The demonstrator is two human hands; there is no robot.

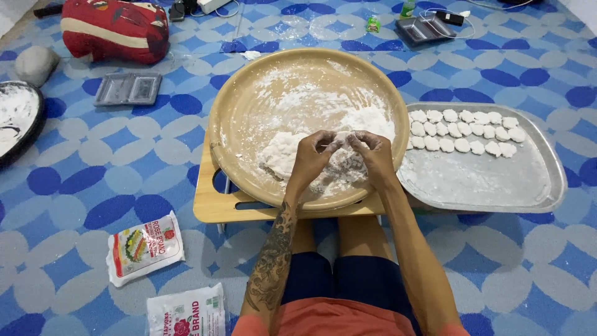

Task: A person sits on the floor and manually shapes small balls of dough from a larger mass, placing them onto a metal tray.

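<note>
Pinching a small piece of white dough (341, 138) between both sets of fingertips, the person sat behind a low wooden table (211, 208). Left hand (313, 155) and right hand (371, 152) were curled narrow and close together, both closed on that one piece, held just above the round wooden tray (249, 106). The main dough lump (283, 155) lay in the tray directly below the hands, with loose flour (367, 118) heaped behind it.

Two rows of shaped white pieces (463, 132) sat at the far end of the metal tray (541, 186), which touched the wooden tray's right edge. Two flour bags (144, 247) lay on the blue patterned mat (93, 168), left of the knees. A dark bowl (22, 118) with white residue was at the far left.

Risks, as judged: the piece was small and pressed from both sides, so uneven pressure could tear or flatten it lopsided. Little flour seemed to be on the fingers, so the piece could stick to them. The round tray overhung the small table, and a hard push near its edge could tip it. Carrying the piece right, a forearm could brush the finished rows.
</note>
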